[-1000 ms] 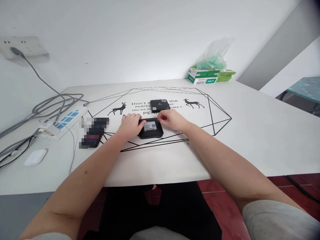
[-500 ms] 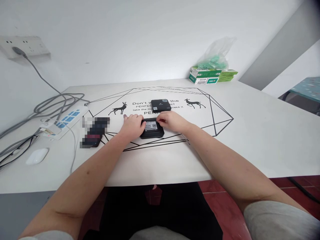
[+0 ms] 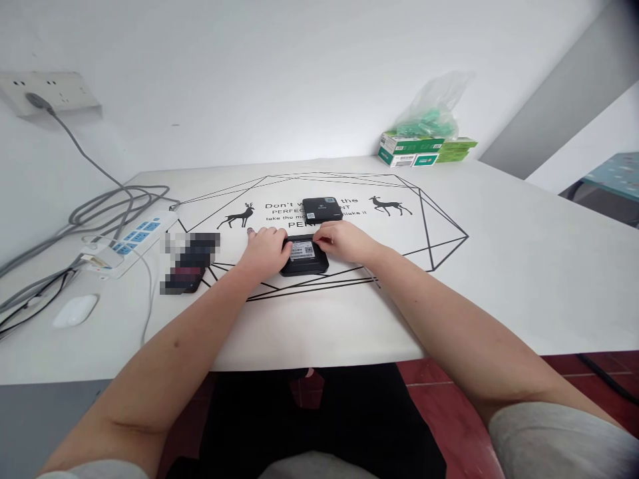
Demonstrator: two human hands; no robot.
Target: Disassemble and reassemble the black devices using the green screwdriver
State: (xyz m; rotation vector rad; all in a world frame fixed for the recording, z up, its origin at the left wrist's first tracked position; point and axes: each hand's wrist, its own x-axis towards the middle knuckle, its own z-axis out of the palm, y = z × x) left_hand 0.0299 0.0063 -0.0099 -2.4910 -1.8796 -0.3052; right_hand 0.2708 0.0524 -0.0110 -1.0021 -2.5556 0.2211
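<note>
A shallow black open box (image 3: 305,269) lies on the white table (image 3: 474,286) in front of me. In it sits a flat dark item with a white printed label (image 3: 302,250); its kind does not show. My left hand (image 3: 266,253) is closed on the box's left side, thumb at the inner edge. At the far right corner, my right hand (image 3: 343,241) has its fingers pinched together; what is between them is hidden. Just behind lies a black box lid (image 3: 321,211) with small stickers.
To the left are a phone (image 3: 192,263) with a blurred-out screen, a white power strip (image 3: 140,241), coiled grey cables (image 3: 117,206) and a white earbud case (image 3: 74,311). Green-and-white boxes (image 3: 412,148) stand against the wall, under a clear plastic bag (image 3: 434,110).
Both hands keep their places at the black box, with no clear movement. The whole view has shifted very slightly.
</note>
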